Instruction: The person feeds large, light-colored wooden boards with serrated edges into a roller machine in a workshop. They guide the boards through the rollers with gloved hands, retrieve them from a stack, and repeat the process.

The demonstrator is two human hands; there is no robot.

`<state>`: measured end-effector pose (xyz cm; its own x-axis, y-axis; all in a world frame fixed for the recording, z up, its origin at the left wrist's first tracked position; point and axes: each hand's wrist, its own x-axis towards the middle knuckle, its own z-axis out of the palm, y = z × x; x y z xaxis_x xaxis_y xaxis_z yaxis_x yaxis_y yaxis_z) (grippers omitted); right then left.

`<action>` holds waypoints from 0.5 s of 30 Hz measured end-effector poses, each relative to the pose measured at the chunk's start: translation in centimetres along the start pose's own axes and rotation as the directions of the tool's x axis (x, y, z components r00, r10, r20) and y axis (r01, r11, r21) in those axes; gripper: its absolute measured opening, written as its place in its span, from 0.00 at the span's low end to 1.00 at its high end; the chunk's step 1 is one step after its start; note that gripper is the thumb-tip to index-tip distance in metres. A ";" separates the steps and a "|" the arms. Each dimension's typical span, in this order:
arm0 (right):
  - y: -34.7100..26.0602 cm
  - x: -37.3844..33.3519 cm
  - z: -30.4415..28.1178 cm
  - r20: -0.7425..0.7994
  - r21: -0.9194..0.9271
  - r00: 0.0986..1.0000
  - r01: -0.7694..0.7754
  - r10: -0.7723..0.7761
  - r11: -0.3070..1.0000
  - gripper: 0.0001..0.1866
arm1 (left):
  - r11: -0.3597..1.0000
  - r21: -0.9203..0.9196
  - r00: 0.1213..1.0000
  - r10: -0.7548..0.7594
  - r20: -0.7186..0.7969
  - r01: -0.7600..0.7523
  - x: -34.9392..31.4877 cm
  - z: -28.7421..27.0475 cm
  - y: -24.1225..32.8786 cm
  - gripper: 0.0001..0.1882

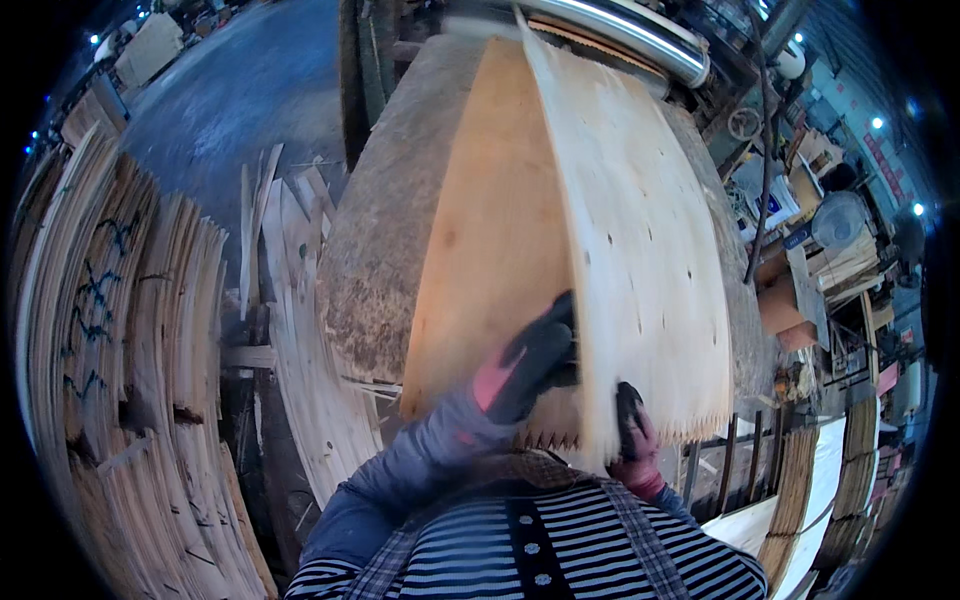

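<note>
A pale wood veneer sheet (640, 230) with dark knots and a ragged near edge lies lengthwise in front of me, its left edge raised. Below and to the left of it shows a browner veneer sheet (490, 210). My right hand (636, 435), in a black and pink glove, grips the pale sheet at its near edge, thumb on top. My left hand (530, 365), gloved alike, reaches over the brown sheet to the pale sheet's raised left edge. Its fingertips are blurred and partly hidden there, so their closure is unclear.
Both sheets lie on a worn, stained table (385, 230). A shiny metal roller (630, 35) crosses its far end. Tall veneer stacks (130, 370) stand at left, beside loose wood strips (310, 380). More stacked sheets (790, 490) and a fan (838, 220) are at right.
</note>
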<state>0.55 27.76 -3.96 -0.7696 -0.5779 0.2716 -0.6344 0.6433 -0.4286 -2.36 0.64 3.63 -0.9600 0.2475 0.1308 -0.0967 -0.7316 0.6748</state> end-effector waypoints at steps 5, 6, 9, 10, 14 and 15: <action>-0.3 6.6 -3.2 -0.465 0.067 0.829 -0.316 0.310 0.946 0.24 | 0.708 0.699 0.943 0.293 -0.158 -0.103 -2.0 -5.7 -0.2 0.29; 1.7 6.9 -2.5 -0.565 -0.043 0.762 -0.409 0.316 0.911 0.24 | 0.383 0.919 0.886 0.387 -0.256 0.098 -2.7 -8.7 -2.0 0.32; 2.7 14.1 -3.5 -0.353 -0.022 0.936 -0.006 -0.002 1.000 0.25 | -0.085 0.754 0.687 0.488 -0.538 0.651 -7.7 -15.5 -6.6 0.42; 3.5 15.5 -2.4 -0.302 -0.107 0.953 -0.068 0.033 0.992 0.26 | -0.049 0.698 0.636 0.461 -0.618 0.714 -8.9 -16.1 -7.5 0.42; 5.9 21.4 1.7 -0.183 -0.257 0.983 -0.041 -0.007 0.966 0.24 | 0.086 0.671 0.607 0.354 -0.712 0.737 -11.3 -17.0 -8.6 0.32; 6.6 22.9 2.8 -0.196 -0.272 0.979 -0.003 -0.053 0.962 0.24 | 0.193 0.686 0.608 0.339 -0.718 0.702 -11.4 -17.4 -8.4 0.30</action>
<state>-21.09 17.36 -3.01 -0.7345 -0.5013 0.4574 -0.6282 0.7573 -0.1788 4.80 -7.10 -16.21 -0.8051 -0.5536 -0.2132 -0.5125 0.4680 0.7200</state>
